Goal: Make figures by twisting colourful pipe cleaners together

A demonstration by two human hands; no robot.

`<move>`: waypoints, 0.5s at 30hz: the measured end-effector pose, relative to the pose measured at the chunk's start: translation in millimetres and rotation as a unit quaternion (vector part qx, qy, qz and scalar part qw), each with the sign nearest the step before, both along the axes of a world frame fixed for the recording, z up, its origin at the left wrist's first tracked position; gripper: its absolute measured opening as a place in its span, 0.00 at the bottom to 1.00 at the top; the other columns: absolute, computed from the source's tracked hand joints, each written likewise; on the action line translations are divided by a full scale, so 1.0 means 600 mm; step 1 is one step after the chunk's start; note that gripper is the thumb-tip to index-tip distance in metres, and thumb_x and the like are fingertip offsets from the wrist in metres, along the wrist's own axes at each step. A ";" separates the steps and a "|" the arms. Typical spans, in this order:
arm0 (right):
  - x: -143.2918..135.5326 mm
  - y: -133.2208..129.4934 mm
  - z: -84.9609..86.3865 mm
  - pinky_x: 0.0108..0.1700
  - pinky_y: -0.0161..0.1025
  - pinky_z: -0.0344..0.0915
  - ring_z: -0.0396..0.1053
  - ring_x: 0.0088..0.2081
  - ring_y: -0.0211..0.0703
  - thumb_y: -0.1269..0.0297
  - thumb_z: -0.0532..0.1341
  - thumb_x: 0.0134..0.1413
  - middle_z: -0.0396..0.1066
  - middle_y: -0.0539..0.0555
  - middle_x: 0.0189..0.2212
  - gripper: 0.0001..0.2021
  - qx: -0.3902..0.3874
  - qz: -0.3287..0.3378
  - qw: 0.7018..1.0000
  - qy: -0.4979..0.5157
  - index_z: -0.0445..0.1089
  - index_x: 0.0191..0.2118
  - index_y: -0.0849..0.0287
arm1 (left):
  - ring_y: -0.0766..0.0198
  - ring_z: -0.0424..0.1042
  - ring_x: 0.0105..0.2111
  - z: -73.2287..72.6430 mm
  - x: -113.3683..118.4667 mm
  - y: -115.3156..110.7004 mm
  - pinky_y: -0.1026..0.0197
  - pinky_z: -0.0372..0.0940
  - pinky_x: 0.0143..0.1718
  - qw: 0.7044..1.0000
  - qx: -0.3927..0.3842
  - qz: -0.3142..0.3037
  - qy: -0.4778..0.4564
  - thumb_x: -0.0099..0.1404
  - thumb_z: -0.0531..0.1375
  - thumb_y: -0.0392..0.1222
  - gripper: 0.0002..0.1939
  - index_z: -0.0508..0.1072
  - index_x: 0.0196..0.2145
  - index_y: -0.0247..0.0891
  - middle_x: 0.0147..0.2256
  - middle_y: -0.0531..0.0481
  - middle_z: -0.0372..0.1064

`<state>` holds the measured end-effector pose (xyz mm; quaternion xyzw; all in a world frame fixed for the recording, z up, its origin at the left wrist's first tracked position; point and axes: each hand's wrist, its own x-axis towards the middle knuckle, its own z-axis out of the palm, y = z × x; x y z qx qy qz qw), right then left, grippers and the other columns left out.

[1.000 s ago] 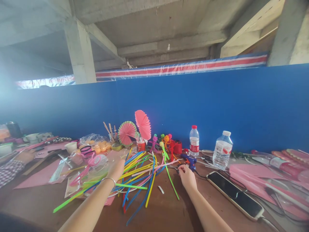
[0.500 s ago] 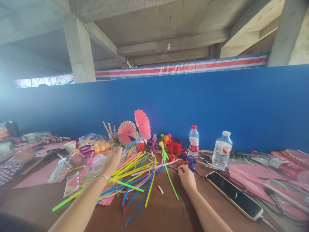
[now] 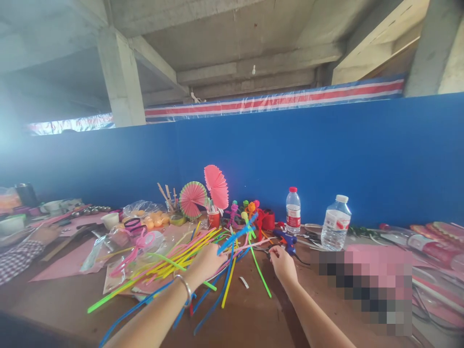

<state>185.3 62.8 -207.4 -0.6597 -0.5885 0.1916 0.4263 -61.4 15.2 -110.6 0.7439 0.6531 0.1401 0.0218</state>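
Observation:
My left hand (image 3: pixel 209 260), a bangle on its wrist, is closed on a blue pipe cleaner (image 3: pixel 237 233) that sticks up past the fingers to the right. Under that hand spreads a loose heap of pipe cleaners (image 3: pixel 170 258) in yellow, green, pink and blue. My right hand (image 3: pixel 282 263) is held in a pinch just above the table, and what its fingertips hold, if anything, cannot be made out. Beside it lies a blue glue gun (image 3: pixel 285 240). Between my hands stands a green pipe-cleaner figure (image 3: pixel 250 229) with one long green leg.
Two water bottles (image 3: pixel 293 212) stand near the blue partition (image 3: pixel 308 154). Pleated paper fans (image 3: pixel 193 199) rise behind the heap, by a red cup (image 3: pixel 213 220). A pixelated patch covers the right side. At far left, another person's checked sleeve (image 3: pixel 18 261) reaches in.
My left hand has moved right and toward me, bringing the blue pipe cleaner over the heap's right side. The right hand stays almost where it was, still pinched.

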 end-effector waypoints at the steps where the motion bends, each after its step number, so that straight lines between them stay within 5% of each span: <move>1: 0.000 -0.001 0.000 0.25 0.31 0.52 0.64 0.24 0.38 0.66 0.49 0.47 0.69 0.48 0.23 0.08 0.000 0.000 1.000 -0.001 0.66 0.29 0.55 | 0.60 0.71 0.24 -0.013 0.016 0.001 0.63 0.59 0.24 1.000 -0.013 -0.001 0.001 0.56 0.54 0.47 0.13 0.70 0.27 0.35 0.24 0.46 0.71; 6: 0.001 -0.004 0.005 0.28 0.31 0.54 0.65 0.27 0.39 0.66 0.50 0.48 0.70 0.49 0.25 0.09 0.011 -0.004 1.000 -0.005 0.66 0.30 0.55 | 0.55 0.72 0.31 -0.054 0.046 0.014 0.61 0.59 0.28 0.999 -0.039 0.018 0.013 0.53 0.56 0.36 0.06 0.71 0.28 0.35 0.28 0.41 0.72; 12: -0.002 -0.002 0.005 0.26 0.31 0.53 0.65 0.26 0.38 0.66 0.50 0.48 0.70 0.48 0.25 0.08 0.007 -0.006 1.000 0.000 0.66 0.28 0.55 | 0.58 0.69 0.38 -0.023 0.005 0.027 0.60 0.59 0.35 0.999 0.009 0.028 0.017 0.62 0.44 0.36 0.14 0.64 0.42 0.33 0.38 0.39 0.68; 15: -0.001 -0.002 0.004 0.26 0.31 0.52 0.64 0.26 0.38 0.66 0.50 0.48 0.70 0.48 0.25 0.08 0.005 -0.003 1.000 0.002 0.66 0.28 0.55 | 0.61 0.70 0.33 -0.023 -0.004 0.011 0.63 0.59 0.32 1.000 -0.012 0.003 0.027 0.62 0.45 0.37 0.13 0.67 0.38 0.36 0.34 0.44 0.70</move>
